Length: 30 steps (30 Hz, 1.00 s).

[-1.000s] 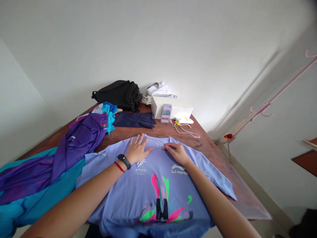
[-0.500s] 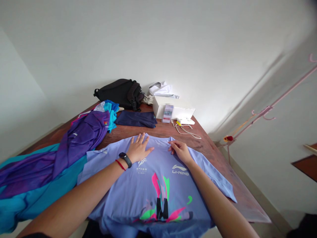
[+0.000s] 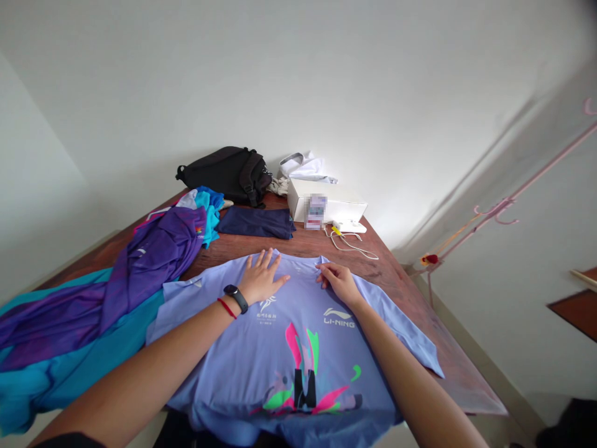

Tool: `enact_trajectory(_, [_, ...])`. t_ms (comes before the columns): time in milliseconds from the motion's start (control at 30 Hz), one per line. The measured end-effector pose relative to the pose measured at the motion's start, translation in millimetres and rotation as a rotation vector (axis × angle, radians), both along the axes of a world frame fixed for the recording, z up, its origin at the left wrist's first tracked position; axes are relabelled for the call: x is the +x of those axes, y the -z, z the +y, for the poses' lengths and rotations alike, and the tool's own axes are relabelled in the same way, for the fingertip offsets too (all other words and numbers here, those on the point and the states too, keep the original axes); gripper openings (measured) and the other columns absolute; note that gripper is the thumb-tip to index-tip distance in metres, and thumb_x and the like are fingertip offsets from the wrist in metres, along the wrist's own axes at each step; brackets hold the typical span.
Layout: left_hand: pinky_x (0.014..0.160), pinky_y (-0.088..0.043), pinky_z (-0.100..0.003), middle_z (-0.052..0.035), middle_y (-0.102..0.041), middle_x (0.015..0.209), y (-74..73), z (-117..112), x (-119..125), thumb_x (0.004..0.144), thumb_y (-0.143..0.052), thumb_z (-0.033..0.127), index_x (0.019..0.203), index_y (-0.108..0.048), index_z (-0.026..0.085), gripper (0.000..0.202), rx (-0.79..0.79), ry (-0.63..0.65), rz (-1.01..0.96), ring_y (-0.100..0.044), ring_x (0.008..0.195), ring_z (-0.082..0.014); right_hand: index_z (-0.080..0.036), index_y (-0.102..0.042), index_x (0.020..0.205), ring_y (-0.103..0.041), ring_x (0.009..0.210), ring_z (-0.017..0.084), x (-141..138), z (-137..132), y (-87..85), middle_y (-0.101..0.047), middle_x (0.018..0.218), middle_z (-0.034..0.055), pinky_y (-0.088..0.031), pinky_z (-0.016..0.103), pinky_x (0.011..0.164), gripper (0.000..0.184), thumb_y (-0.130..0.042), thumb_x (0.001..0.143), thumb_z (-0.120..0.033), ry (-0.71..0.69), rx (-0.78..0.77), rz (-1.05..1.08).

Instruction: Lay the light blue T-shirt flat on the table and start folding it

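A lavender T-shirt (image 3: pixel 233 367) lies spread face up, collar away from me, its lower part hanging over the near table edge. Pink, green and black graphics and a LI-NING print mark its front. My left hand (image 3: pixel 262 279) rests flat on the shirt just left of the neckline, fingers spread, holding nothing. At the right of the collar, my right hand (image 3: pixel 339 283) has its fingers curled in, seemingly pinching the shirt fabric; the fingertips are partly hidden. A dark wristband and a red cord circle my left wrist.
Purple and turquoise clothes (image 3: pixel 153 255) are heaped at the left of the wooden table (image 3: pixel 392 280). Behind the shirt lie folded navy cloth (image 3: pixel 255 223), a black backpack (image 3: pixel 219 174), a white box (image 3: pixel 345 202) and a white cable (image 3: pixel 361 250). A pink rack (image 3: pixel 527 183) stands right.
Both hands stay in about the same places on the shirt. The view has shifted very slightly; nothing else has visibly moved.
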<state>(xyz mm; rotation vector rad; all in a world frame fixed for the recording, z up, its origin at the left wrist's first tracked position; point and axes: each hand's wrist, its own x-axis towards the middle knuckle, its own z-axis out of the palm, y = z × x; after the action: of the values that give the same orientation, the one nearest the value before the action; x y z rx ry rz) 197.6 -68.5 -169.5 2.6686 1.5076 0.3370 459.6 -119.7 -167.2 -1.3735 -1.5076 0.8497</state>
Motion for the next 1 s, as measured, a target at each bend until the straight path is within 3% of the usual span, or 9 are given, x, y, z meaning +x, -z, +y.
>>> enact_trajectory(1000, [0.119, -0.021, -0.061, -0.0137, -0.020, 0.165, -0.8, -0.6, -0.7, 0.097, -0.033, 0.067, 0.157, -0.033, 0.018, 0.078, 0.010, 0.008, 0.048, -0.021, 0.151, -0.0355, -0.016, -0.071, 0.098, -0.059, 0.052, 0.014, 1.1, 1.2, 1.3, -0.071, 0.071, 0.0033, -0.047, 0.026, 0.056, 0.046, -0.057, 0.089, -0.059, -0.001, 0.007, -0.004])
